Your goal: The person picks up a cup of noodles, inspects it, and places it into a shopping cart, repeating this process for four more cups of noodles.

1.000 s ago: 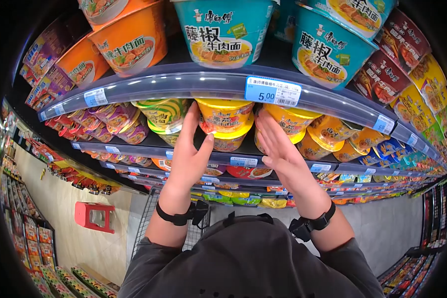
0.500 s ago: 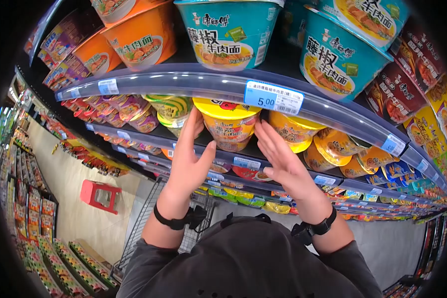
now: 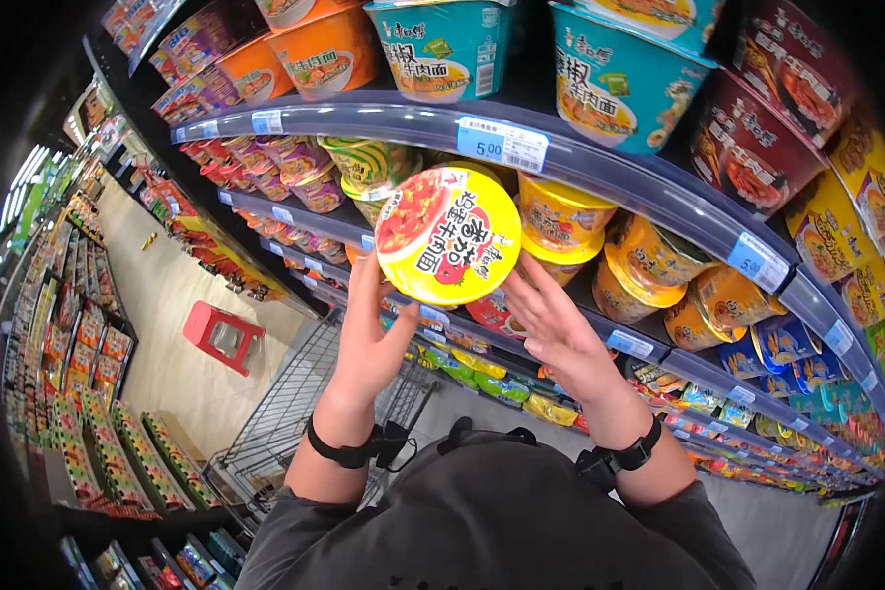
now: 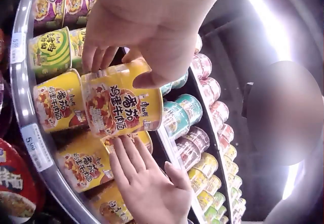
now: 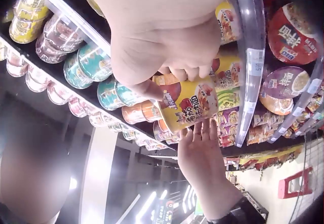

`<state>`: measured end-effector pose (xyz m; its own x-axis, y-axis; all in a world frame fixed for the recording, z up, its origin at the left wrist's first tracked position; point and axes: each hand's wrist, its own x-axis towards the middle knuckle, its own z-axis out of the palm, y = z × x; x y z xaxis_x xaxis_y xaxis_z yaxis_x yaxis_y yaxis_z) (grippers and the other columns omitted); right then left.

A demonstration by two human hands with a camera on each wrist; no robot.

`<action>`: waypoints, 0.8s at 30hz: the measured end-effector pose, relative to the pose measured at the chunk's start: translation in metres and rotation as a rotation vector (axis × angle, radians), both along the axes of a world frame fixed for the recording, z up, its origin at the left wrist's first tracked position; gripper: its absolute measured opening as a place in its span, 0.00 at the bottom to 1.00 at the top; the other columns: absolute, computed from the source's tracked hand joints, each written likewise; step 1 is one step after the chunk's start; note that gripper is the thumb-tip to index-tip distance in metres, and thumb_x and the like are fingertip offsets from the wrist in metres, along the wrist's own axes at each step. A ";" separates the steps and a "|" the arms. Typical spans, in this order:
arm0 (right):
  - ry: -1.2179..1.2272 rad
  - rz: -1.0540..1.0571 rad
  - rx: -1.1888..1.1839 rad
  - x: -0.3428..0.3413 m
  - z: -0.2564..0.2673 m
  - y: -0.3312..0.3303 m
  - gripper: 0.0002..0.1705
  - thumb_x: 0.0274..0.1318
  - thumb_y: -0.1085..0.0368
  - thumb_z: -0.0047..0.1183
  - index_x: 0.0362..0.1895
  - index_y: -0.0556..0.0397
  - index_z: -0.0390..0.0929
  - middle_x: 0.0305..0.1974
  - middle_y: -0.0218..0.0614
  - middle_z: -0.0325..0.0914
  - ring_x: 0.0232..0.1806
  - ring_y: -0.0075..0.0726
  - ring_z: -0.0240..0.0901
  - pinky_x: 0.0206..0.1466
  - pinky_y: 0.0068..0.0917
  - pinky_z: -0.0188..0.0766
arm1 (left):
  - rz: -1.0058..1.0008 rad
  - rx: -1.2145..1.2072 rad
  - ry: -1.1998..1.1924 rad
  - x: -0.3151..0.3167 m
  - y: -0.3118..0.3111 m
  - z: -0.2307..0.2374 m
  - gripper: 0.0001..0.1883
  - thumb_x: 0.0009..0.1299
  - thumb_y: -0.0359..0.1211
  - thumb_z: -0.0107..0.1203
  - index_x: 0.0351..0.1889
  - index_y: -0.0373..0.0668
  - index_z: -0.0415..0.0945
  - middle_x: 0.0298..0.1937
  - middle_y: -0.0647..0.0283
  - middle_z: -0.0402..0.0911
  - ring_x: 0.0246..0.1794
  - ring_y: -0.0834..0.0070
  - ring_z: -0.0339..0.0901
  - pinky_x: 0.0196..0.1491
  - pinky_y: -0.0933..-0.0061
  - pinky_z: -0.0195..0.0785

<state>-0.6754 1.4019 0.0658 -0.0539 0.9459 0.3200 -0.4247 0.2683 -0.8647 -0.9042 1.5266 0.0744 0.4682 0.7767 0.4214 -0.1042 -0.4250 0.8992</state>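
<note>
A yellow instant noodle tub (image 3: 452,236) is held up between both hands in front of the shelf. Its round lid, printed with a red noodle picture, faces the head camera. My left hand (image 3: 369,329) bears on the left side of the tub with fingers extended. From the opposite side my right hand (image 3: 565,334) presses with straight fingers, palm turned inward. The left wrist view shows the tub's printed side (image 4: 124,105) between the two hands, and the right hand's flat fingers (image 4: 134,158) touch it. Matching yellow tubs (image 3: 560,216) stand just behind.
The upper shelf edge (image 3: 364,113) with price labels runs above the tub, under teal tubs (image 3: 624,84) and orange tubs (image 3: 320,54). Below left is a wire shopping cart (image 3: 295,403). A red stool (image 3: 224,337) stands on the aisle floor.
The noodle tub has come off the shelf toward me between both hands, its lid tipping to face the head camera. The head view has turned, showing more of the cart.
</note>
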 end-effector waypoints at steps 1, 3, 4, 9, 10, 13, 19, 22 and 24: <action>0.024 0.021 0.000 0.000 -0.002 -0.006 0.56 0.61 0.70 0.55 0.85 0.56 0.33 0.84 0.55 0.40 0.87 0.50 0.34 0.87 0.47 0.29 | 0.022 0.077 0.057 -0.004 -0.010 -0.004 0.38 0.68 0.19 0.53 0.78 0.33 0.56 0.73 0.58 0.64 0.78 0.66 0.60 0.79 0.61 0.49; 0.041 0.052 -0.029 0.001 -0.016 -0.020 0.56 0.61 0.69 0.56 0.85 0.56 0.33 0.84 0.55 0.40 0.87 0.50 0.34 0.87 0.47 0.29 | 0.078 0.234 0.176 -0.012 -0.027 -0.011 0.42 0.65 0.20 0.55 0.80 0.37 0.56 0.73 0.49 0.63 0.74 0.55 0.64 0.74 0.57 0.61; 0.059 0.070 -0.055 0.001 -0.021 -0.028 0.57 0.61 0.69 0.56 0.85 0.56 0.33 0.84 0.55 0.40 0.87 0.50 0.34 0.87 0.48 0.29 | 0.091 0.230 0.180 -0.015 -0.038 -0.013 0.42 0.65 0.20 0.55 0.80 0.37 0.56 0.73 0.49 0.63 0.74 0.55 0.64 0.74 0.57 0.61; 0.087 0.200 -0.157 -0.001 -0.046 -0.068 0.57 0.62 0.67 0.57 0.86 0.54 0.33 0.84 0.53 0.41 0.87 0.51 0.35 0.86 0.50 0.31 | 0.112 0.200 0.335 -0.034 -0.101 -0.032 0.41 0.66 0.20 0.54 0.80 0.33 0.54 0.81 0.46 0.60 0.82 0.56 0.56 0.80 0.57 0.49; 0.092 0.217 -0.161 -0.002 -0.050 -0.075 0.57 0.62 0.67 0.57 0.86 0.54 0.33 0.84 0.53 0.41 0.87 0.51 0.35 0.86 0.50 0.31 | 0.100 0.120 0.351 -0.038 -0.113 -0.037 0.41 0.67 0.19 0.53 0.81 0.33 0.53 0.80 0.48 0.61 0.82 0.58 0.57 0.80 0.58 0.48; 0.076 0.266 -0.321 -0.001 -0.070 -0.101 0.53 0.64 0.65 0.57 0.86 0.52 0.39 0.85 0.45 0.41 0.86 0.51 0.40 0.85 0.51 0.36 | 0.103 -0.021 0.367 -0.052 -0.144 -0.054 0.41 0.68 0.20 0.54 0.80 0.31 0.53 0.78 0.45 0.65 0.81 0.57 0.60 0.80 0.59 0.50; 0.070 0.375 -0.452 -0.009 -0.112 -0.128 0.52 0.65 0.63 0.57 0.86 0.50 0.41 0.85 0.41 0.41 0.85 0.51 0.43 0.84 0.55 0.39 | 0.125 -0.265 0.389 -0.074 -0.184 -0.075 0.39 0.69 0.21 0.55 0.79 0.32 0.55 0.72 0.44 0.73 0.76 0.56 0.69 0.77 0.60 0.58; 0.029 0.427 -0.482 -0.016 -0.115 -0.133 0.51 0.66 0.62 0.57 0.86 0.50 0.41 0.85 0.41 0.43 0.84 0.51 0.46 0.83 0.54 0.41 | 0.115 -0.278 0.421 -0.088 -0.193 -0.077 0.38 0.70 0.22 0.55 0.79 0.33 0.56 0.70 0.43 0.75 0.75 0.55 0.70 0.76 0.59 0.60; 0.011 0.461 -0.478 -0.023 -0.113 -0.133 0.51 0.66 0.62 0.57 0.86 0.50 0.42 0.85 0.41 0.44 0.84 0.51 0.48 0.83 0.54 0.43 | 0.108 -0.290 0.478 -0.099 -0.196 -0.073 0.37 0.70 0.22 0.55 0.79 0.33 0.56 0.69 0.42 0.76 0.74 0.54 0.71 0.75 0.59 0.62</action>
